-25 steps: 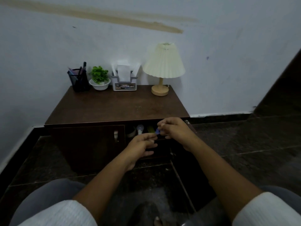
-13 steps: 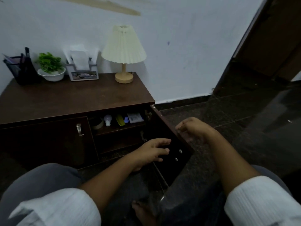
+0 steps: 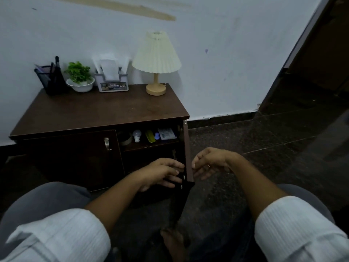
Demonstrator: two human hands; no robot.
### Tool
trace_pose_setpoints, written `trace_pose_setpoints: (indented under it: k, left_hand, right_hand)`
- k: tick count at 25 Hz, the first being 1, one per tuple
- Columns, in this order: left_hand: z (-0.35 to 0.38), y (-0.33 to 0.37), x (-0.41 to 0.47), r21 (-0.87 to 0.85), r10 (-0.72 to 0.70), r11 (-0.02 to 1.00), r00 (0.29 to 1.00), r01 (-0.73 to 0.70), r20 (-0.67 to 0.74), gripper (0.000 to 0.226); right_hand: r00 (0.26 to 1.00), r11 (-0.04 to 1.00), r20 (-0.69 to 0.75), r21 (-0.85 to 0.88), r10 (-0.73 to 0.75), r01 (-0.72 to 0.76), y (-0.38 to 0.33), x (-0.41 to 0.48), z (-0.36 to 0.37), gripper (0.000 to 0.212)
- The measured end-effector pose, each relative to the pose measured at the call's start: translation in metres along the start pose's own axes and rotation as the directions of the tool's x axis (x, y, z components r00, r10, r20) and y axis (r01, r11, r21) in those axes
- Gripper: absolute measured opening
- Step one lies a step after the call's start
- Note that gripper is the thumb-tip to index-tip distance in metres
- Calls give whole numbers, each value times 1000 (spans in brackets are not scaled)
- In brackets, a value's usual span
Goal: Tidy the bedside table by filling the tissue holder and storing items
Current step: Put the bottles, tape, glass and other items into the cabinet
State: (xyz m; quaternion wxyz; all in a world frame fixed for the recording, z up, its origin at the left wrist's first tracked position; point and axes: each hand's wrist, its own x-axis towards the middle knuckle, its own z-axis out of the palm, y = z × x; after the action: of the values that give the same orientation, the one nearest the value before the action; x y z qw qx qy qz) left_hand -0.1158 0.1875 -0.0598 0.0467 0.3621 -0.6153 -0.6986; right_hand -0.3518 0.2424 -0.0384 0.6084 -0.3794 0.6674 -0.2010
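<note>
Table (image 3: pixel 105 110) on dark floor (image 3: pixel 255 167) by pale wall (image 3: pixel 226 53); left hand (image 3: pixel 162 173), right hand (image 3: pixel 209 163) loosely spread at door (image 3: pixel 186 148)

Pretty dim here, and my view's grainy and soft. The wall (image 3: pixel 226 44) grabs most of the light, with a bluish cast. The floor (image 3: pixel 264 148) and the inside of the bedside table (image 3: pixel 103 110) go murky. The wide lens tilts the doorframe (image 3: pixel 294 53) and smears my sleeves (image 3: pixel 56 235) in the corners.

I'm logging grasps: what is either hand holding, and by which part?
Nothing is gripped. The left hand lays fingers on the inner face of the open cabinet door; the right hand is open beside it.
</note>
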Motion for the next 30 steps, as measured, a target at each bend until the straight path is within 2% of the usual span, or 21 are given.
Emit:
trace_pose_setpoints:
  k: [4,7,10,13,15,17,19,20,23,24,27,30]
  left_hand:
    - [-31,-8,-25,5,-27,1000,989,28,-143,33]
    - [-53,-14,-42,-50,-47,998,962,35,-271,31]
    - [-75,-18,-51,-132,-44,991,906,-14,-422,30]
    - [-101,-24,-52,-216,-49,972,820,-93,-571,36]
    - [-118,-28,-48,-262,-71,959,805,-108,-589,41]
    - [-131,-31,-45,-274,-80,957,824,-94,-561,42]
    - [-136,-33,-40,-287,-85,952,812,-104,-577,42]
    - [-137,-34,-38,-281,-88,952,775,-119,-625,41]
    - [-146,-42,-32,-243,-125,960,573,-135,-810,42]
    - [-151,-44,-28,-253,-146,958,529,-136,-836,45]
    - [-161,-44,-9,-310,-204,941,505,-135,-839,45]
    - [-163,-46,9,-305,-211,940,438,-155,-874,24]
  right_hand:
    - [997,997,71,-61,-37,41,-26,22,37,7]
    - [994,994,88,-77,-68,75,-43,40,59,14]
    - [988,986,64,-81,-139,144,-65,58,87,19]
    - [978,973,6,-97,-208,208,-89,76,116,24]
    - [970,968,-16,-73,-241,240,-100,86,130,32]
    - [966,966,-40,-57,-256,254,-107,98,139,38]
    - [959,962,-86,-63,-271,266,-111,110,146,38]
    - [955,962,-121,-60,-271,265,-113,116,148,35]
    - [933,963,-244,-15,-264,268,-112,134,152,33]
    - [923,960,-282,14,-263,278,-112,142,153,35]
    - [901,951,-353,81,-252,297,-114,162,158,33]
    - [872,944,-427,108,-240,312,-114,184,166,15]
